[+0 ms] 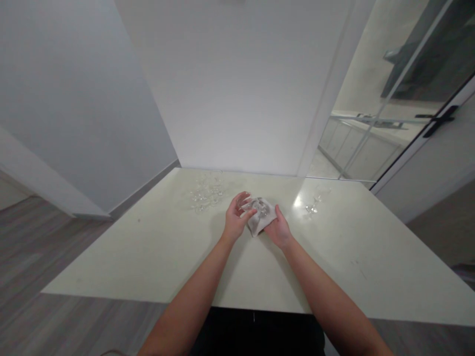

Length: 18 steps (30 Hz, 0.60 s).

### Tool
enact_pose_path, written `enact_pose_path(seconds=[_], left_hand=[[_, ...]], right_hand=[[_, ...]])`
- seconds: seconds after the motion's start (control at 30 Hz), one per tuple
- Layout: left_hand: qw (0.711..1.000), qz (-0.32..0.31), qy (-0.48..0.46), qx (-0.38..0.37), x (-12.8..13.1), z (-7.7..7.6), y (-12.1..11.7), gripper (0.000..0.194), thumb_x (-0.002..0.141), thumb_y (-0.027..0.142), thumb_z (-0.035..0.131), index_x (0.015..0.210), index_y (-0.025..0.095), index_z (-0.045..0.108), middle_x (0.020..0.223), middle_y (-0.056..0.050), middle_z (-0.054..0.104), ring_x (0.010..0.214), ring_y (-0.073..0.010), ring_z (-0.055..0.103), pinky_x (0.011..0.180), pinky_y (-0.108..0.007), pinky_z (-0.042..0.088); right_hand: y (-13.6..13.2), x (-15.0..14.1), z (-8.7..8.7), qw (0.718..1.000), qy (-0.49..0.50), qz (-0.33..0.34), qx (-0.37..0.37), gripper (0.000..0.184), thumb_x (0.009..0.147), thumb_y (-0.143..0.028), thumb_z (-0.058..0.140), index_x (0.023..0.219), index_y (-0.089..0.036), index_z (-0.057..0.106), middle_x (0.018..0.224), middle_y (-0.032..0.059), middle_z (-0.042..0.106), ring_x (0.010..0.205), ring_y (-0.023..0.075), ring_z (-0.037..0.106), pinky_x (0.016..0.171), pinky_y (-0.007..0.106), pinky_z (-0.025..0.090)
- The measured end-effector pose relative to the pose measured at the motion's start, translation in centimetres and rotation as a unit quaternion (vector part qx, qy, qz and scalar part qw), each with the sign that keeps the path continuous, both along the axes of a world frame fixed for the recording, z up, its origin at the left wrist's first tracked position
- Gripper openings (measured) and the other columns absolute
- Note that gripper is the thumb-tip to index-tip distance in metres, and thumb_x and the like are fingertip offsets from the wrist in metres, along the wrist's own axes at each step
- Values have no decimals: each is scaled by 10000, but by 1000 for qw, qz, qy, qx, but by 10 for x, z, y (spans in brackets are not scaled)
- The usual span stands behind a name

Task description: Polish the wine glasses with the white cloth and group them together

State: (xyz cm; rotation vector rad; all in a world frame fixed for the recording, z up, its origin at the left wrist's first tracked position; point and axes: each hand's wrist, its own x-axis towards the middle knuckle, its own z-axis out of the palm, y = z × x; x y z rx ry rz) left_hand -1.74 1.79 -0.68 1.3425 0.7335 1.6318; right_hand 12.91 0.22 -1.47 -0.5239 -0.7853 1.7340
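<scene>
Over the middle of the table, my left hand [236, 213] is curled around a clear stemmed glass [257, 204]. The glass is tilted, and its end toward the right rests against a pale grey-white cloth [256, 226]. My right hand [279, 230] grips that cloth from below and the right side, thumb on top, fingers partly hidden beneath it. See-through edges make the glass's exact outline hard to tell. To the right, apart from my hands, another stemmed glass [312, 208] is on the table.
A cluster of several clear glasses [208, 193] is at the back left of the white table [178, 257]. A white wall panel [237, 99] rises behind the table. At right is a glass-paned door with a black handle [440, 121].
</scene>
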Motion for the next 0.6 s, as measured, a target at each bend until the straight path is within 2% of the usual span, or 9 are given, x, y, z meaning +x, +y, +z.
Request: enact_pose_path(seconds=[0.3,0.6], left_hand=[[996,78,45,25,-3,5,-1,682,673,300,781,1281,267,473,1316,-113,530,1140,-241,571,876,-367,526],[989,130,62,23,-5,5,1,672,685,351,766,1281,273,466,1315,-122,530,1115,-244,589,831,-345,530]], right_hand=[[2,1,-3,1000,-1,3,-15,525,895,-582,336,1217,-236,564,1336,29,563,1274,202,487,1115,421,303],[1,-1,4,997,-9,-50,-57,487,878,-554,385,1134,-210,616,1249,32,629,1265,205,496,1126,395,289]])
